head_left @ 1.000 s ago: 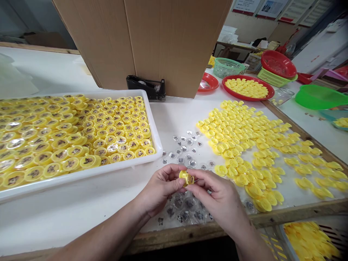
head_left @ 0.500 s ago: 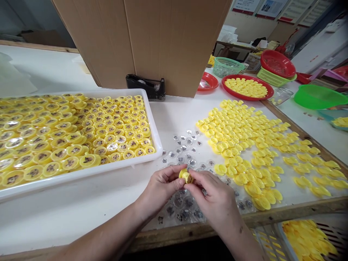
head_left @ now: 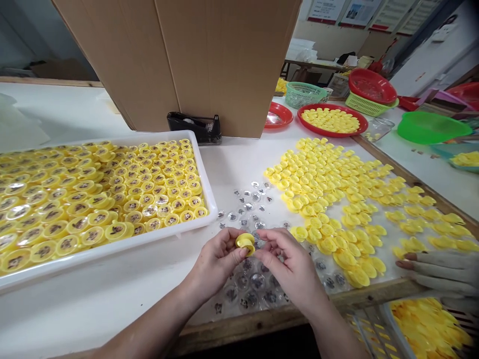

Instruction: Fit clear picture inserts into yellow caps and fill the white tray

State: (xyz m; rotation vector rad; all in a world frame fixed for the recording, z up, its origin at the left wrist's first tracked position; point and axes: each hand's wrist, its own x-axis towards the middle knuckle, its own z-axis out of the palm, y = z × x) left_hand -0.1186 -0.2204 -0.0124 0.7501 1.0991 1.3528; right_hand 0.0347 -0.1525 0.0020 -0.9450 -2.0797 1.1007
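Observation:
Between its thumb and fingers my left hand (head_left: 217, 257) holds a small yellow piece (head_left: 245, 243) over the table's front part. My right hand (head_left: 286, 259) is just right of that piece, its thumb and fingertips apart, with nothing visible between them. Clear round discs with small printed pictures (head_left: 257, 281) lie beneath and around both hands. To the right spread many yellow pieces (head_left: 322, 189) in overlapping rows. At the left a white tray (head_left: 204, 184) is filled with yellow pieces bearing printed round tops (head_left: 116, 230).
Behind stand a large cardboard sheet (head_left: 209, 60) and a black tape dispenser (head_left: 196, 128). A red plate (head_left: 364, 122) of yellow pieces sits farther back. Another person's gloved hand (head_left: 445, 271) rests at the right edge, above a basket of yellow pieces (head_left: 430, 324).
My right hand's fingers have come away from the yellow piece, which is now turned in my left hand. Another person's gloved hand has appeared at the right. The view has shifted slightly.

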